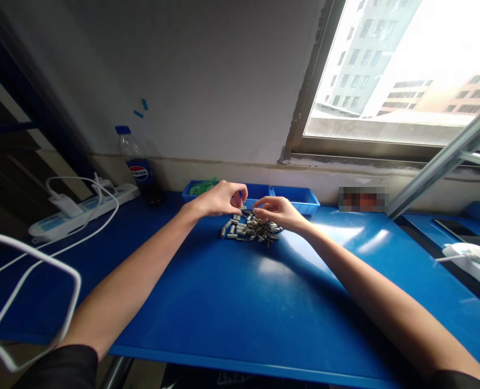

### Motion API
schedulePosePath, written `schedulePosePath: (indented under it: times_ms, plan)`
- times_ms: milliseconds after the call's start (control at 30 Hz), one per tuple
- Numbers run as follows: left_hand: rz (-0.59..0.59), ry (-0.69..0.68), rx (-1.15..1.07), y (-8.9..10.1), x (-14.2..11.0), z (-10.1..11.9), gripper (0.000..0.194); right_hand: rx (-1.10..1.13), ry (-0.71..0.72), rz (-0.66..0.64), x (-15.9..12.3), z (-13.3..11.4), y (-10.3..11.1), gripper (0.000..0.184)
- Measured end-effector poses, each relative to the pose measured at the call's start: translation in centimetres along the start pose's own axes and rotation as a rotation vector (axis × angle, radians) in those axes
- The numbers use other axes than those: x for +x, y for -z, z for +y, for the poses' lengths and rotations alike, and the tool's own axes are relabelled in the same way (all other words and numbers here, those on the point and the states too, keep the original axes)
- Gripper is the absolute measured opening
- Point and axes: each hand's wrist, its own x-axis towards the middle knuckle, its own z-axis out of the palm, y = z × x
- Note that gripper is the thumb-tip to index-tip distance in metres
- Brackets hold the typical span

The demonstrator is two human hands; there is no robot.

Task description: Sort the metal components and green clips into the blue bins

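A heap of small silvery metal cylinders and thin pin-like pieces [256,231] lies on the blue table [240,302]. Just above the heap's far side, my left hand [224,198] pinches a small metal cylinder [243,208] between thumb and fingertips. My right hand [279,212] faces it from the other side, fingers pinched together close to that cylinder. Whatever sits between the right fingertips is too small to make out. Both hands partly cover the heap's back edge.
Behind the hands stand blue bins [300,207], the left one with green material [202,187] in it. A Pepsi bottle [138,167] and a white power strip [47,229] are at the left. A white cable [78,281] loops near my left arm. Another power strip [477,262] is at right.
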Motion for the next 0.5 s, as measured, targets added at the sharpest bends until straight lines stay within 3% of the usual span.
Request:
schedulePosePath:
  times_ms: [167, 367, 500]
  plan:
    - [0.110, -0.087, -0.151, -0.9, 0.0, 1.6, 0.035, 0.227, -0.040, -0.032, -0.1, -0.7, -0.1, 0.042]
    - [0.171, -0.100, -0.161, -1.4, 0.0, 1.8, 0.034, 0.330, -0.021, -0.041, 0.0, -0.9, -0.1, 0.040]
    - [0.155, -0.101, -0.087, -0.9, 0.2, 1.2, 0.031, 0.356, -0.070, 0.060, 0.3, -0.6, 0.0, 0.040]
